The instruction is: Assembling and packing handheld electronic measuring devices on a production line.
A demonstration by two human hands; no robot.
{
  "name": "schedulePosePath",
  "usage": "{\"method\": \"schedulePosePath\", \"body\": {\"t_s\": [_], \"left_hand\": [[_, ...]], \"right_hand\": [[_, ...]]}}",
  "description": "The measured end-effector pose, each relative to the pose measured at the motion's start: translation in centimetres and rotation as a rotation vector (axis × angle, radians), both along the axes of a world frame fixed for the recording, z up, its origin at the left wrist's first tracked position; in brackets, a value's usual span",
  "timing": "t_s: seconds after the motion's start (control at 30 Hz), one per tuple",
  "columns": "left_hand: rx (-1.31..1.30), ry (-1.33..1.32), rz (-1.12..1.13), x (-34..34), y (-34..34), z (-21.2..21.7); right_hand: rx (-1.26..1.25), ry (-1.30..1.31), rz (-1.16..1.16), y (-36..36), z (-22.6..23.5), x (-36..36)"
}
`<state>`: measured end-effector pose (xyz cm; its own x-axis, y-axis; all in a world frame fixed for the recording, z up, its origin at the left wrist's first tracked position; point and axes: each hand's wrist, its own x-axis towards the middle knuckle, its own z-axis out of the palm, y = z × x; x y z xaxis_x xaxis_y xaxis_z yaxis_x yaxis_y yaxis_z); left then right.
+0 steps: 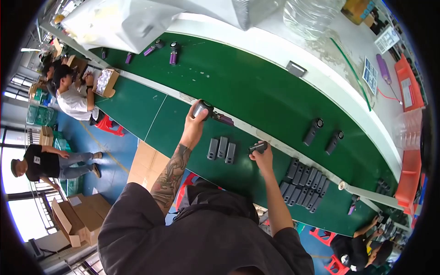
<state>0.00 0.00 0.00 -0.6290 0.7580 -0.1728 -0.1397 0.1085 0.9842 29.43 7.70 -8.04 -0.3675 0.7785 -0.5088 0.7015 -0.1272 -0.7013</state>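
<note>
My left hand is closed around the round grey head of a small device, with a dark and purple battery part sticking out to the right. To the right, my right hand grips a dark grey plastic housing between thumb and fingers. Between my hands, nearer my body, three grey housings stand in a short row on the green bench. Right of my right hand, several more grey housings are lined up in two rows.
Beyond a pale rail, a green conveyor belt carries devices with purple parts and dark devices. Above it, a shelf holds a white bag, a clear plastic container and red bins. Co-workers sit at both ends; another person walks at left.
</note>
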Motion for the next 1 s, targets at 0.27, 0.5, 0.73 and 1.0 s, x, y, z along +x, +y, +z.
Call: {"method": "schedulePosePath", "body": {"t_s": [0.27, 0.5, 0.73, 1.0], "left_hand": [[0.670, -0.874, 0.078, 1.6, -1.1, 3.8], [0.601, -0.899, 0.110, 7.0, -0.4, 6.0], [0.664, -0.838, -0.014, 9.6, 0.4, 6.8], [0.573, -0.552, -0.109, 10.4, 0.1, 7.1]], "right_hand": [[-0.749, 1.243, -0.380, 0.7, 9.2, -2.3], [0.149, 0.925, 0.123, -1.8, 16.0, -5.8], [0.873, 0.622, 0.389, -3.1, 15.9, -6.3], [0.288, 0.703, 0.145, -2.9, 16.6, -4.9]]}}
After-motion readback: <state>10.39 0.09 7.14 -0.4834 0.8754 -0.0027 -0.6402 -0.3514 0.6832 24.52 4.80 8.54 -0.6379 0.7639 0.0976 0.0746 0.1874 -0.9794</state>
